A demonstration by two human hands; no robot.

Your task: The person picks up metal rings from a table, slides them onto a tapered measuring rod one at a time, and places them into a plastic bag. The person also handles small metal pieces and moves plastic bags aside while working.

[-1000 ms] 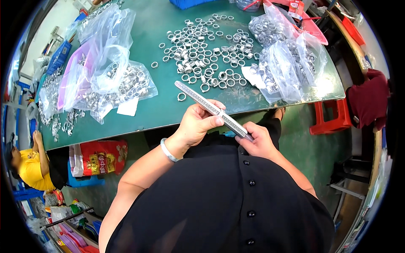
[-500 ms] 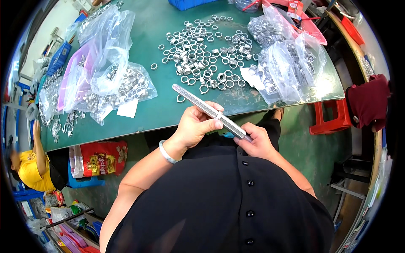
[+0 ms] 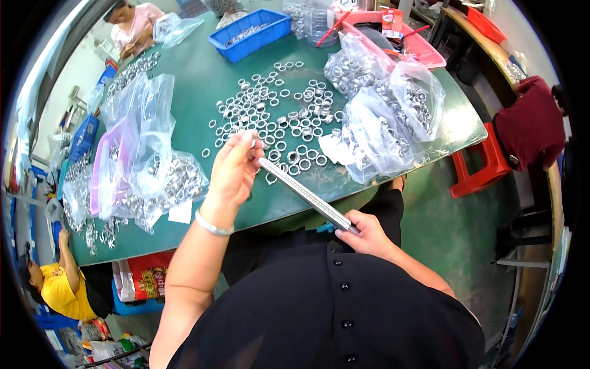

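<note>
My right hand [image 3: 370,235] is wrapped round the thick dark end of a ring mandrel [image 3: 307,196], a tapered silver stick with scale marks. Its thin end points up and left over the near table edge. Just off that tip, my left hand [image 3: 232,172] is raised with the fingers pinched together. A bit of a silver ring [image 3: 253,143] shows between the fingertips; the rest is hidden. Beyond the hands, many loose silver rings [image 3: 280,133] lie spread on the green table [image 3: 184,240].
Clear bags of rings stand left [image 3: 178,178] and right [image 3: 378,132] on the table. Farther back are a blue tray [image 3: 251,48] and a pink basket [image 3: 424,56]. A red stool [image 3: 482,166] stands to the right. Co-workers sit at the far left [image 3: 58,292] and far side [image 3: 136,27].
My left hand has moved up and left off the mandrel, taking the ring from its middle past the thin tip. My right hand still holds the thick end. The view has shifted.
</note>
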